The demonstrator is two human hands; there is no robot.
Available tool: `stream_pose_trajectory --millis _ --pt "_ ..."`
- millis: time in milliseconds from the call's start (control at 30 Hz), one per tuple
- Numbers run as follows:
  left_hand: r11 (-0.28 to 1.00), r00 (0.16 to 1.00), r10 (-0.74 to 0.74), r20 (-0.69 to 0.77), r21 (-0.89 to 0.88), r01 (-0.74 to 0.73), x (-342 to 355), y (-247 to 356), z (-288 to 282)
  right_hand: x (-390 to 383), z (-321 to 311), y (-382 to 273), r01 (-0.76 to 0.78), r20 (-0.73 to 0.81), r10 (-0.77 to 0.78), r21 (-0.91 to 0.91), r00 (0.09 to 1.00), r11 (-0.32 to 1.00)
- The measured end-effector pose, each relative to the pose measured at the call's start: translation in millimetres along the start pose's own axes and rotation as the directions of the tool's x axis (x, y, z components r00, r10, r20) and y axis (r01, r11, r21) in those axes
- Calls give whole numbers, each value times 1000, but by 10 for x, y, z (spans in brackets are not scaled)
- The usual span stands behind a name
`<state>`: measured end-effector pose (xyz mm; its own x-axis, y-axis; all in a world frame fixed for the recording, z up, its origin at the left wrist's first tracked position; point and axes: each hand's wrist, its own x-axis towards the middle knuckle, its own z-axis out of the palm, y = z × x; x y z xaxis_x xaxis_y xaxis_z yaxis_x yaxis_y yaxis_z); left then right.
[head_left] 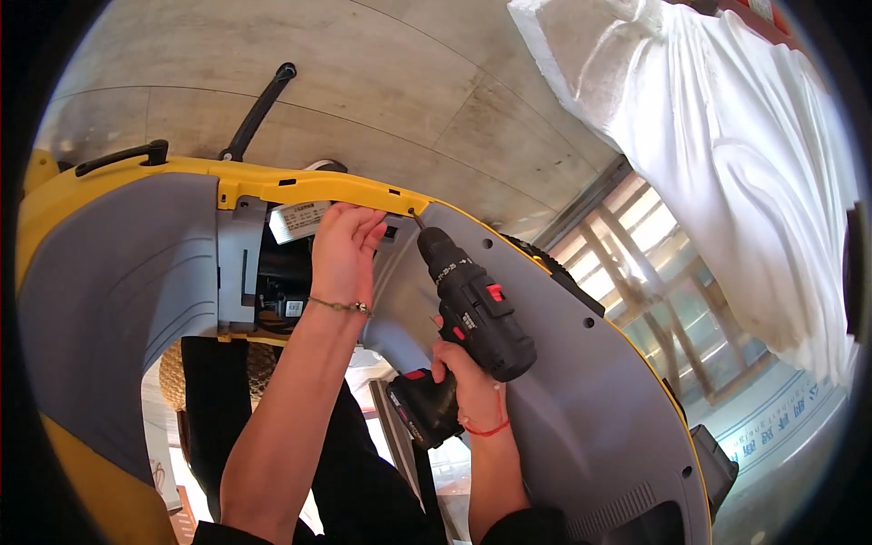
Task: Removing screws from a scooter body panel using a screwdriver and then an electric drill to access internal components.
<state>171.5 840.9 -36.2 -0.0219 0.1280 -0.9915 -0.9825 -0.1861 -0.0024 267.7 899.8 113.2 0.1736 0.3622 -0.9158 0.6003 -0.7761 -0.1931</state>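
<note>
A black cordless drill (483,313) with red buttons is gripped by my right hand (468,377). Its bit (418,220) points up and left, with the tip at a hole near the edge of the yellow trim (345,188). Just left of the bit, my left hand (347,238) has its fingers curled against the inner side of that trim, fingertips partly hidden. The trim runs along a large grey plastic body (563,363). Beside my left hand, a white label plate (298,221) lies over an opening (282,272) with dark parts inside.
A black bar (259,111) sticks out beyond the trim over the tiled floor (391,82). White sheeting (699,163) drapes at the upper right, near a wooden frame (654,282). A black handle (123,157) sits on the left edge.
</note>
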Motion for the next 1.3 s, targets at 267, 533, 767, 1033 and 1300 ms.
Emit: stream_pose_trajectory --millis 267,533,767,1033,1300 --pt "999 1000 -17 -2 -35 17 -18 -7 30 26 6 -101 -29 -17 30 51 999 998" --pt "999 1000 -15 -8 -52 14 -12 -19 19 138 85 -431 -81 45 93 -224 995 971" --pt "999 1000 -14 3 -52 14 -49 -2 64 144 213 -359 -112 22 119 -199 993 974" --pt "997 1000 -11 -29 -70 9 -58 -24 97 142 215 -305 -327 -22 340 221 940 919" --pt "999 998 -8 -63 -42 6 -19 -65 63 102 271 -87 -322 -18 353 368 935 872"
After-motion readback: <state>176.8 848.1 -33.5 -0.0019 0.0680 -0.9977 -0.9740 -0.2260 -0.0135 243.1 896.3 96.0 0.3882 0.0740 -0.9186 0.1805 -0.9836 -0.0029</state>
